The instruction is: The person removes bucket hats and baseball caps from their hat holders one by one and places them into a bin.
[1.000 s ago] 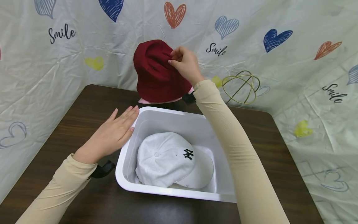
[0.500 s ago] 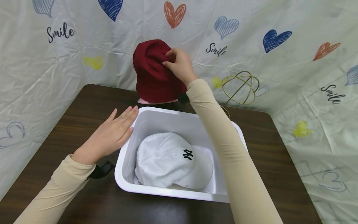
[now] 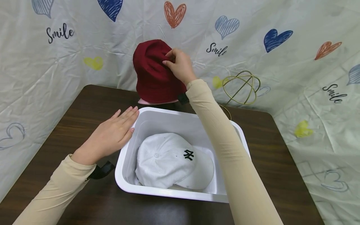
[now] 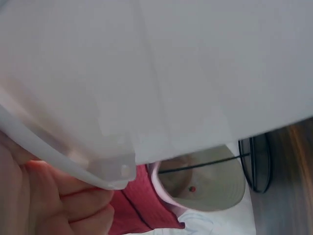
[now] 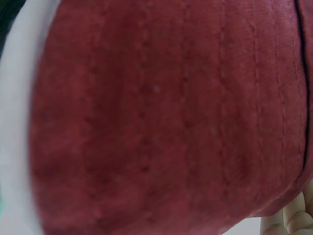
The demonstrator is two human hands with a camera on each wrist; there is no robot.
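Against the back wall stands a dark red bucket hat [image 3: 153, 76], its crown creased. A pink edge [image 3: 146, 102] peeks out below its brim. My right hand [image 3: 181, 66] pinches the crown's right side between thumb and fingers; in the right wrist view the stitched brim [image 5: 161, 117] fills most of the picture. My left hand [image 3: 108, 136] lies with straight fingers along the left rim of a white plastic bin [image 3: 168, 123]; the left wrist view has its fingers [image 4: 83, 200] at the rim. Inside the bin is a white baseball cap [image 3: 166, 159] with a black logo.
A bare gold wire hat stand [image 3: 241, 89] rises at the back right, partly behind my right forearm. The dark wooden table [image 3: 92, 103] has rounded back corners. White cloth [image 3: 112, 56] printed with hearts hangs behind it.
My right hand has moved slightly left and onto the red bucket hat's crown. The left hand has stayed on the bin's rim, its thumb side shifting a little.
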